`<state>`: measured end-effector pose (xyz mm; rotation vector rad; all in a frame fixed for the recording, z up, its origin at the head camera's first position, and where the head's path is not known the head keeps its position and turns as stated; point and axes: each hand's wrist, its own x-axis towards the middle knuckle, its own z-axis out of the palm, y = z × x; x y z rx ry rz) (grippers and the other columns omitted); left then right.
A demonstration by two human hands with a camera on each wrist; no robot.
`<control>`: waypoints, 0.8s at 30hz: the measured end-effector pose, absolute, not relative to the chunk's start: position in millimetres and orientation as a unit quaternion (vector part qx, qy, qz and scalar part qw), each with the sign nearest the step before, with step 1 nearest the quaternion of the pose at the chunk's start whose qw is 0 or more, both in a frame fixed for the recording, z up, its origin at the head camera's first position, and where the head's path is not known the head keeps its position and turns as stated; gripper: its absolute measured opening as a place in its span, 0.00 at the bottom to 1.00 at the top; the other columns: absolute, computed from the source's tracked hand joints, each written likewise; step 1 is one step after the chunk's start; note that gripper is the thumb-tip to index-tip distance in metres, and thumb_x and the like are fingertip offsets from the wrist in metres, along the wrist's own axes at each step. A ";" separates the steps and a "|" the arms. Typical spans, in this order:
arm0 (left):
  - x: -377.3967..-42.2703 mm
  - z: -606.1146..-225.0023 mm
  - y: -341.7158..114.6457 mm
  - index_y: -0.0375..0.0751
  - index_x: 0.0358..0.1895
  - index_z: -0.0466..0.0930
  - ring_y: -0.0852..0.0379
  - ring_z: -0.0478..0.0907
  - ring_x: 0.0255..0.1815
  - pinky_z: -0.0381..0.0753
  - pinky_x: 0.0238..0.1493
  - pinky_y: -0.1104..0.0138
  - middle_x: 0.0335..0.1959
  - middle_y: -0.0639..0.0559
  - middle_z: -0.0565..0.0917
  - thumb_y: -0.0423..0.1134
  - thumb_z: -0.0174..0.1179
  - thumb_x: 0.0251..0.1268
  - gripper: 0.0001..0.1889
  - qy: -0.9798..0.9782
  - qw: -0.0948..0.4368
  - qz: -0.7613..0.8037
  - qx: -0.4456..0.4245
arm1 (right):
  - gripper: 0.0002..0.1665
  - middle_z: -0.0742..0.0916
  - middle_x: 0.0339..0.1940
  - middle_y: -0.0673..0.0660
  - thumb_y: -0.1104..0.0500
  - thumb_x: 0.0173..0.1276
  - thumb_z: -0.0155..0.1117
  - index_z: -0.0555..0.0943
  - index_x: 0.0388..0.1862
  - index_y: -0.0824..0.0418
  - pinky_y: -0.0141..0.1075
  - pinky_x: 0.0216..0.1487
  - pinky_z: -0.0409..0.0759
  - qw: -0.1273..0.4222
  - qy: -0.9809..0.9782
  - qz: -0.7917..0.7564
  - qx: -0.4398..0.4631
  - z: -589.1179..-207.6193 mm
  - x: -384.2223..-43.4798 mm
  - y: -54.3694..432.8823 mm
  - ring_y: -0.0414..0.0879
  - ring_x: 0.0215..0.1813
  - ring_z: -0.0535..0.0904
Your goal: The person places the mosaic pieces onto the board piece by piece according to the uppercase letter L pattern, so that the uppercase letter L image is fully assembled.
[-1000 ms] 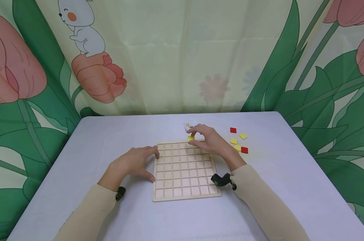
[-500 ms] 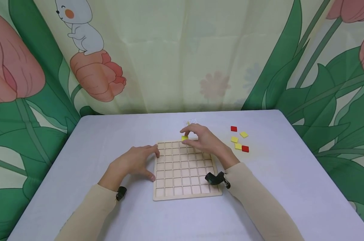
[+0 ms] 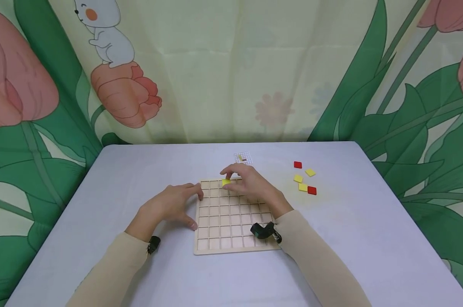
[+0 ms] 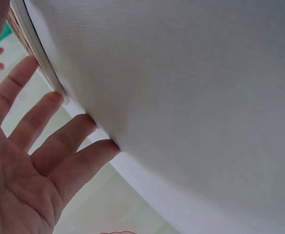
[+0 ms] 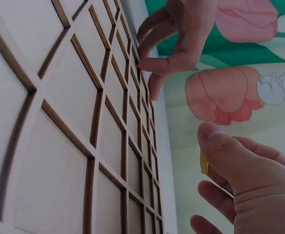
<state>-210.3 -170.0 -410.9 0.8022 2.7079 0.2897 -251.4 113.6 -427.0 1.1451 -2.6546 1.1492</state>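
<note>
A square wooden grid board (image 3: 225,220) lies on the white table, its cells framed by thin raised strips. My right hand (image 3: 251,184) pinches a yellow square tile (image 3: 225,182) between thumb and fingers over the board's far row, left of its middle. The tile's thin edge shows beside the thumb in the right wrist view. Against the board's left side rests my left hand (image 3: 170,208), thumb near the front and fingertips by the far corner. In the left wrist view its fingers are spread, with fingertips at the board's edge (image 4: 41,61) and the tabletop.
Right of the board lie loose tiles: a red one (image 3: 297,164) at the back, another red tile (image 3: 312,190), and yellow tiles (image 3: 298,178) around them. A small card with a printed grid (image 3: 243,158) lies behind the board. A patterned curtain (image 3: 200,85) hangs behind the table.
My right hand has carried the yellow tile leftward along the board's far edge, then down over the far row. The left hand has stayed at the board's left side.
</note>
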 end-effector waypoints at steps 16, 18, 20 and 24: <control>-208.2 -409.8 -174.5 0.60 0.55 0.73 0.43 0.80 0.60 0.74 0.64 0.41 0.77 0.50 0.70 0.62 0.83 0.37 0.39 0.942 0.161 0.105 0.274 | 0.23 0.85 0.44 0.48 0.49 0.67 0.75 0.82 0.58 0.53 0.40 0.53 0.79 -0.059 -0.893 0.309 0.322 -441.2 -256.5 100.8 0.43 0.47 0.77; -208.1 -410.0 -175.7 0.61 0.55 0.73 0.44 0.81 0.60 0.74 0.63 0.43 0.77 0.50 0.70 0.62 0.83 0.37 0.39 0.944 0.159 0.104 0.270 | 0.23 0.85 0.44 0.48 0.49 0.67 0.75 0.82 0.59 0.52 0.40 0.53 0.79 -0.060 -0.892 0.309 0.325 -441.9 -257.8 98.8 0.43 0.47 0.77; -208.4 -410.4 -175.9 0.61 0.55 0.73 0.46 0.81 0.57 0.76 0.61 0.44 0.75 0.52 0.72 0.63 0.83 0.37 0.39 0.944 0.156 0.103 0.271 | 0.24 0.85 0.43 0.48 0.48 0.67 0.75 0.82 0.59 0.52 0.40 0.53 0.79 -0.057 -0.891 0.308 0.328 -442.3 -259.0 97.2 0.43 0.47 0.77; -209.8 -412.2 -174.2 0.62 0.55 0.72 0.52 0.80 0.48 0.78 0.56 0.49 0.67 0.57 0.77 0.65 0.82 0.37 0.40 0.942 0.151 0.105 0.280 | 0.24 0.86 0.41 0.48 0.50 0.65 0.77 0.84 0.57 0.54 0.40 0.53 0.80 -0.052 -0.893 0.302 0.329 -442.8 -260.4 96.7 0.43 0.46 0.79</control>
